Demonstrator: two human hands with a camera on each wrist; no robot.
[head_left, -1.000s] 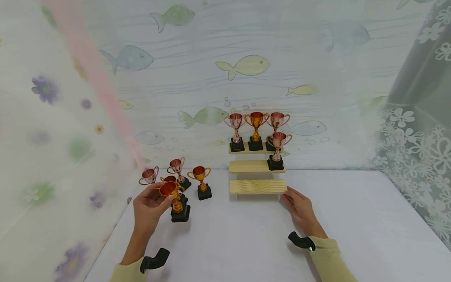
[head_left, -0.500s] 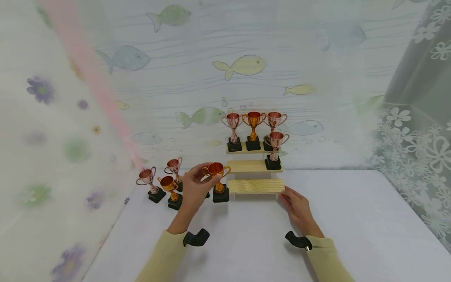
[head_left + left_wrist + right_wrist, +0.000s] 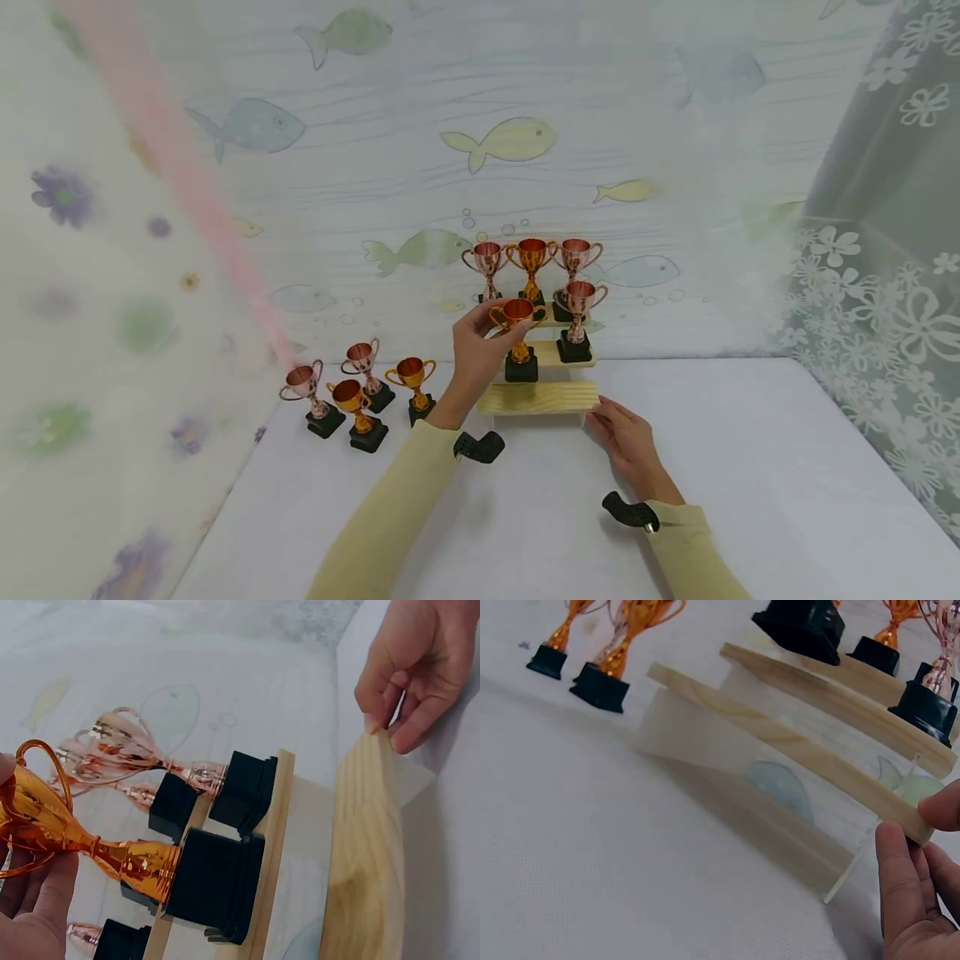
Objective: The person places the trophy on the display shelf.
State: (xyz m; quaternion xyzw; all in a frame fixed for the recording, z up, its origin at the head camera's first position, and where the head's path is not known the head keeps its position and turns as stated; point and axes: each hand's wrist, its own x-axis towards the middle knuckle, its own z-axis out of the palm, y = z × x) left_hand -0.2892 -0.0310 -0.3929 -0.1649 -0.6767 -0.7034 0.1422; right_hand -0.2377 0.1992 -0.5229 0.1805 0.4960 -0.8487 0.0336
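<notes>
My left hand [image 3: 480, 350] grips a gold trophy cup [image 3: 521, 365] by its bowl, fingers and thumb around it. The trophy is upright, its black base close over the middle step [image 3: 553, 353] of a wooden three-tier stand. In the left wrist view that black base [image 3: 214, 881] overlaps the middle step's edge. A rose-gold trophy [image 3: 575, 346] stands at the right end of this step. My right hand [image 3: 628, 442] pinches the right end of the lowest step [image 3: 536, 400], thumb on top and fingers beneath, as the right wrist view shows.
On the top step stand two rose-gold trophies [image 3: 576, 258] with a gold trophy [image 3: 532, 260] between them. Left of the stand, on the white table [image 3: 555, 517], are several more gold and rose-gold trophies [image 3: 363, 429]. A fish-print curtain [image 3: 360, 167] hangs behind.
My left hand has carried the gold trophy rightward and up, from the group at left to over the middle step. The right hand has kept its hold on the lowest step.
</notes>
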